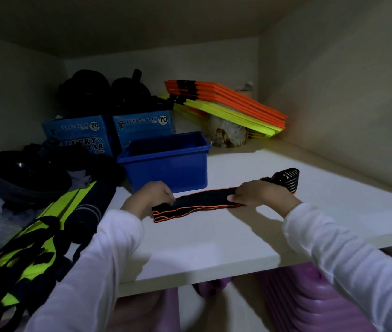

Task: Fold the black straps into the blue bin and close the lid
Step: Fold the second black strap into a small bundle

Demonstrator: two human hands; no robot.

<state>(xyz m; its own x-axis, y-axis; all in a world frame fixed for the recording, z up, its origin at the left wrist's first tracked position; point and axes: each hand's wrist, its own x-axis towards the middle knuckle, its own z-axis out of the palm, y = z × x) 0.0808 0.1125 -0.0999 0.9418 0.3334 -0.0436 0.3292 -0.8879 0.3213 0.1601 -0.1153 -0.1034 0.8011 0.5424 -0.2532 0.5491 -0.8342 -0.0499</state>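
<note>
A black strap with orange edging [199, 202] lies flat on the white shelf [214, 248], just in front of the blue bin [171, 164]. The bin stands open and no lid shows in view. My left hand [153, 195] pinches the strap's left part, where the strap is doubled over. My right hand [259, 194] grips it further right. Beyond my right hand the strap's ribbed black end [286, 179] curls up off the shelf.
Two blue "Lucky Star" boxes [109, 133] with black gear on top stand behind the bin. Orange and yellow flat bars [226, 104] lean at the back right over a white bag [228, 134]. A yellow-and-black bag [34, 236] and a dark round object [22, 176] fill the left.
</note>
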